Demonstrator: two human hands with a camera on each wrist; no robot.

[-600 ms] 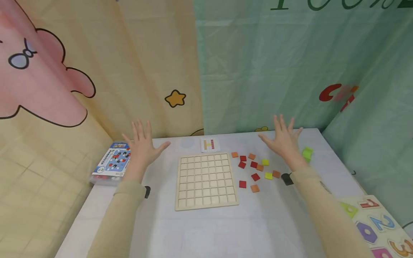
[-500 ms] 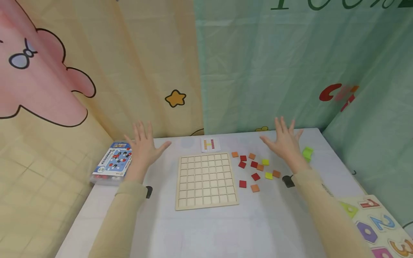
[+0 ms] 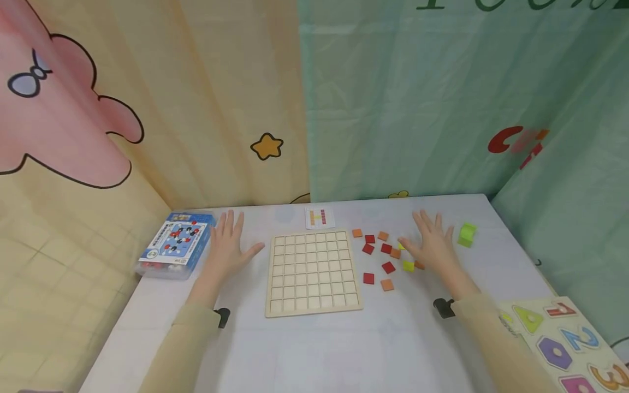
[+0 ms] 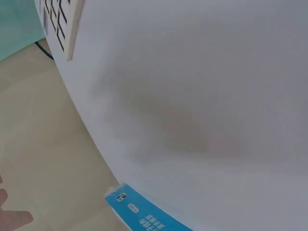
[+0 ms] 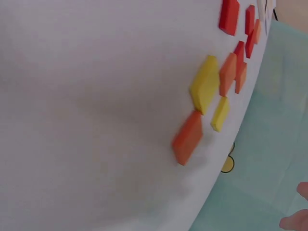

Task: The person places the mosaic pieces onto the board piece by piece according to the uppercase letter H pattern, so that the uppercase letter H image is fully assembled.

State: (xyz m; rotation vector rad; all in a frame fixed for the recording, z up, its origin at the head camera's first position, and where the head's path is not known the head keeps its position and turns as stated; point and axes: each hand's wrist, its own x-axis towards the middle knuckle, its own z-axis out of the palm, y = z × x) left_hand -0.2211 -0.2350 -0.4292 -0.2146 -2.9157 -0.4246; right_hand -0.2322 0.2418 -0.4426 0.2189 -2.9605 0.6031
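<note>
My left hand (image 3: pixel 227 248) hovers with spread fingers between the boxed set (image 3: pixel 177 243) and the wooden grid board (image 3: pixel 314 273); nothing is in it. Over the right side of the table, my right hand (image 3: pixel 434 245) is spread too and holds nothing. It partly covers the scattered square tiles beneath it. Those tiles are red (image 3: pixel 368 278), orange (image 3: pixel 387 285) and yellow (image 3: pixel 408 266), lying loose to the right of the board. In the right wrist view an orange tile (image 5: pixel 188 138) touches a yellow tile (image 5: pixel 205 84) at a corner. The board's squares hold no tiles.
A small pattern card (image 3: pixel 320 218) lies behind the board. Green blocks (image 3: pixel 467 234) sit at the right rear. A number and shape puzzle board (image 3: pixel 555 349) occupies the right front corner. Curtains (image 3: pixel 393 109) hang behind the table.
Both hands have come down and nearer, from above the table's back edge to over the tabletop. More of the boxed set shows now. The tiles and board stay put.
</note>
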